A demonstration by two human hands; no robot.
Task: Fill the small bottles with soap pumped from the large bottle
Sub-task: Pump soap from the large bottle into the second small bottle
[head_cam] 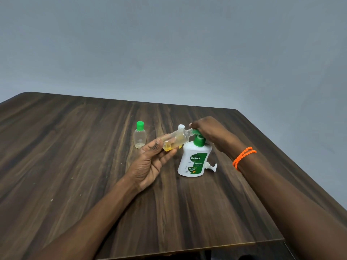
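The small bottle (173, 140) was held tilted above the bench (75, 147), toward its right edge, with its open neck set against the green pump nozzle (195, 131) of the large bottle (193, 160). A shallow pool of yellow soap lay in its lower end; most of it was empty, so filling appeared to be at an early stage. The left hand (150, 162) was closed around the base of this bottle, fingers and thumb wrapped on its lower part. The right hand (204, 128) rested on top of the pump head, fingers curled over it; whether that grip clasped the head or only pressed on it could not be told. An orange band (243, 158) sat on the right wrist.

The large bottle stood upright on the bench. A white pump part (212, 167) lay just behind its base. A white cap (181, 127) showed behind the tilted bottle. A second small bottle (139, 136), green cap on and nearly empty, stood well apart toward the far left.

Hazards, judged from this state:
- Neck and nozzle were only butted together. A slight slip of the left hand would probably send soap onto the bench.
- A hard press could tip the large bottle, since no hand steadied its body.
- Thick soap may block the narrow neck and overflow.
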